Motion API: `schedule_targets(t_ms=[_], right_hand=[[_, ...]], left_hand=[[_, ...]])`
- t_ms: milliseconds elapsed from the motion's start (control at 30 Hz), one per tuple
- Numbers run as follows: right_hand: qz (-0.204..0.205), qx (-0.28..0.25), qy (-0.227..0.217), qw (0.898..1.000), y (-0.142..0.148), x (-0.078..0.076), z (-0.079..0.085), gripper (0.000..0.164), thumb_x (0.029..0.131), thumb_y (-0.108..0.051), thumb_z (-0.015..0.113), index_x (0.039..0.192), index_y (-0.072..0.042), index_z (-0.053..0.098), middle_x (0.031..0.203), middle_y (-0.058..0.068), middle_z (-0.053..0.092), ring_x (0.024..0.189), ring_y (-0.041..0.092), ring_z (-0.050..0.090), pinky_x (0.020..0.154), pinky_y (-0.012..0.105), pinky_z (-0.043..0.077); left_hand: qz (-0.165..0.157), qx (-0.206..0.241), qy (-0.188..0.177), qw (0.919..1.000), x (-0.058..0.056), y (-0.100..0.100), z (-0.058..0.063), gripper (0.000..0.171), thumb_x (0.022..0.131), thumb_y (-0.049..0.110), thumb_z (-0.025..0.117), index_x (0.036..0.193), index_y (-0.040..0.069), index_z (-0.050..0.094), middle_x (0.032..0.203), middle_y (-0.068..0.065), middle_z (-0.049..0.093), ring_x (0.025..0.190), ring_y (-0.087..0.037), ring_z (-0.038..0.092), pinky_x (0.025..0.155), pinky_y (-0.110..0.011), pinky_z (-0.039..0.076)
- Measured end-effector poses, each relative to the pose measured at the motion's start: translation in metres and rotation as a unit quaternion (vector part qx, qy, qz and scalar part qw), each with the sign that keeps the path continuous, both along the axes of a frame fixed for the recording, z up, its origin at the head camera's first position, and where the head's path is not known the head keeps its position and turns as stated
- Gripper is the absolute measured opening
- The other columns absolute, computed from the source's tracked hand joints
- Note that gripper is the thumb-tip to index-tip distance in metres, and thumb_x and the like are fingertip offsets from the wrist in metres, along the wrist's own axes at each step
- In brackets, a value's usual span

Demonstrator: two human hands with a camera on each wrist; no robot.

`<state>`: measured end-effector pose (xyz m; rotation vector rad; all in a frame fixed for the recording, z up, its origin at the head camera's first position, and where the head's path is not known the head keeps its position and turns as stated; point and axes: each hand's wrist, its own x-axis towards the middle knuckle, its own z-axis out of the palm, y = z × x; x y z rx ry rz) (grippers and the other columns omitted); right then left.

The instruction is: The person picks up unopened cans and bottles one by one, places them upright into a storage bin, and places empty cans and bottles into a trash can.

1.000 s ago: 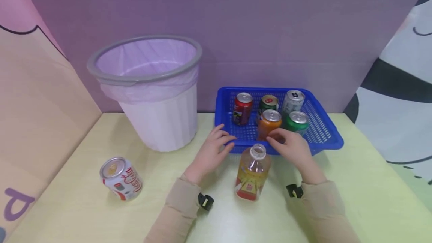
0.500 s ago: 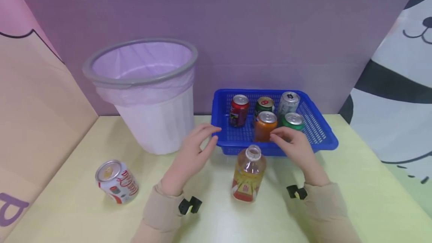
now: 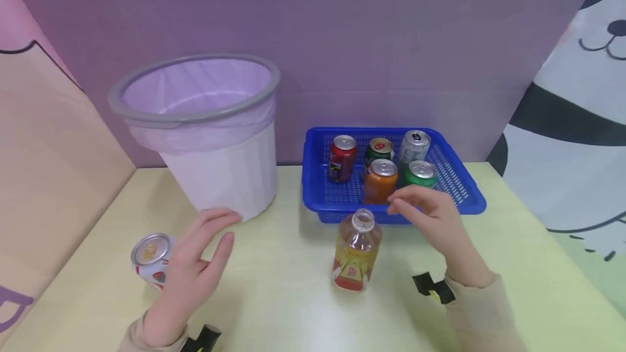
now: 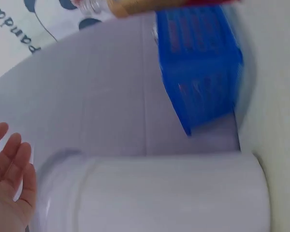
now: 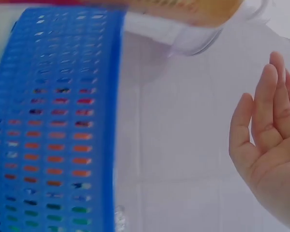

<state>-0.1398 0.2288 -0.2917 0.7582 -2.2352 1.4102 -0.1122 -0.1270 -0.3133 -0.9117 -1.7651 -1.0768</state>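
Note:
My left hand (image 3: 198, 265) hovers at the left with fingers loosely extended, holding nothing. It overlaps part of a white cola can (image 3: 150, 258) that stands on the table. My right hand (image 3: 427, 216) is raised near the front rim of a blue plastic basket (image 3: 313, 200), its fingers relaxed and nothing in them. Inside the basket stand several drink cans, among them an orange can (image 3: 380, 183) in front, a green can (image 3: 415, 177) and a red can (image 3: 341, 159). A capless bottle with a yellow and red label (image 3: 353, 254) stands upright between the hands.
A white bin (image 3: 230, 173) with a grey rim and a purple liner stands behind the left hand, to the left of the basket. The pale table (image 3: 293, 308) ends at a purple wall (image 3: 342, 42) at the back.
My left hand has moved from the basket's front left corner leftward and nearer to me, over to the cola can. The right hand has drawn back slightly from the orange can.

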Motion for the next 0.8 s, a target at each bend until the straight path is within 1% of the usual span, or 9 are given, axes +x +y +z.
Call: schedule_targets(t_ms=[133, 333, 400, 500, 567, 600, 700, 733, 800], right_hand=[[0.033, 0.004, 0.055, 0.998, -0.003, 0.010, 0.004, 0.015, 0.087, 0.010, 0.056, 0.089, 0.000, 0.067, 0.083, -0.016, 0.067, 0.078, -0.001, 0.062, 0.075, 0.011, 0.049], [0.054, 0.017, 0.130, 0.990, -0.010, 0.021, 0.009, 0.008, 0.090, -0.002, 0.060, 0.089, -0.001, 0.068, 0.086, -0.007, 0.070, 0.081, -0.001, 0.063, 0.078, 0.011, 0.049], [0.055, 0.028, 0.143, 0.988, -0.015, 0.026, 0.012, 0.011, 0.091, -0.008, 0.061, 0.088, -0.001, 0.068, 0.085, -0.002, 0.070, 0.081, -0.001, 0.062, 0.078, 0.012, 0.050], [0.081, 0.039, 0.161, 0.983, -0.026, 0.032, 0.016, 0.012, 0.091, -0.011, 0.062, 0.088, -0.001, 0.067, 0.082, 0.005, 0.069, 0.079, 0.002, 0.062, 0.075, 0.014, 0.051], [0.109, 0.040, 0.156, 0.981, -0.037, 0.037, 0.016, 0.012, 0.091, -0.012, 0.062, 0.089, -0.001, 0.067, 0.080, 0.007, 0.068, 0.075, 0.004, 0.061, 0.070, 0.015, 0.052], [0.122, 0.040, 0.155, 0.980, -0.043, 0.038, 0.016, 0.010, 0.091, -0.010, 0.062, 0.089, -0.001, 0.066, 0.079, 0.008, 0.067, 0.073, 0.005, 0.060, 0.068, 0.015, 0.052], [0.145, 0.051, 0.138, 0.978, -0.068, 0.043, 0.014, 0.005, 0.088, -0.007, 0.064, 0.090, -0.004, 0.067, 0.079, 0.004, 0.068, 0.070, 0.007, 0.059, 0.064, 0.017, 0.051], [0.151, 0.057, 0.130, 0.978, -0.078, 0.044, 0.012, 0.005, 0.087, -0.005, 0.064, 0.090, -0.004, 0.068, 0.079, 0.003, 0.069, 0.070, 0.006, 0.059, 0.064, 0.017, 0.051], [0.166, 0.079, 0.124, 0.975, -0.099, 0.046, 0.009, 0.009, 0.083, -0.002, 0.066, 0.091, -0.005, 0.068, 0.080, 0.003, 0.070, 0.073, 0.007, 0.061, 0.068, 0.017, 0.052]], left_hand=[[0.039, 0.050, 0.023, 0.9977, 0.008, -0.029, -0.004, 0.027, 0.094, 0.010, 0.054, 0.092, -0.015, 0.063, 0.100, -0.007, 0.067, 0.105, -0.003, 0.058, 0.089, -0.014, 0.044], [0.093, 0.143, 0.039, 0.9846, 0.021, -0.064, -0.003, 0.016, 0.082, -0.010, 0.049, 0.088, -0.018, 0.061, 0.100, 0.005, 0.068, 0.096, -0.002, 0.059, 0.088, -0.014, 0.043], [0.129, 0.148, 0.019, 0.9804, 0.023, -0.080, -0.007, 0.018, 0.082, -0.012, 0.048, 0.091, -0.016, 0.063, 0.102, 0.010, 0.067, 0.096, 0.000, 0.058, 0.090, -0.014, 0.042], [0.133, 0.194, -0.055, 0.9703, 0.022, -0.105, -0.018, 0.022, 0.084, -0.016, 0.045, 0.096, -0.014, 0.064, 0.099, 0.012, 0.067, 0.094, -0.002, 0.058, 0.089, -0.013, 0.042], [0.133, 0.269, -0.142, 0.9433, 0.020, -0.121, -0.026, 0.022, 0.088, -0.015, 0.046, 0.098, -0.011, 0.065, 0.094, 0.009, 0.067, 0.090, -0.004, 0.059, 0.085, -0.012, 0.044], [0.112, 0.323, -0.183, 0.9219, 0.018, -0.129, -0.030, 0.021, 0.089, -0.014, 0.047, 0.098, -0.010, 0.066, 0.092, 0.005, 0.067, 0.088, -0.006, 0.061, 0.083, -0.012, 0.046], [-0.014, 0.451, -0.292, 0.8436, 0.015, -0.153, -0.048, 0.023, 0.095, -0.007, 0.045, 0.100, -0.003, 0.066, 0.092, -0.003, 0.067, 0.085, -0.009, 0.064, 0.078, -0.014, 0.050], [-0.040, 0.465, -0.321, 0.8242, 0.014, -0.160, -0.054, 0.025, 0.096, -0.005, 0.043, 0.099, 0.000, 0.067, 0.092, -0.002, 0.067, 0.085, -0.008, 0.064, 0.077, -0.013, 0.051], [-0.111, 0.471, -0.361, 0.7970, 0.012, -0.173, -0.068, 0.028, 0.098, -0.003, 0.040, 0.100, 0.003, 0.067, 0.093, -0.002, 0.068, 0.087, -0.008, 0.065, 0.076, -0.015, 0.051]])
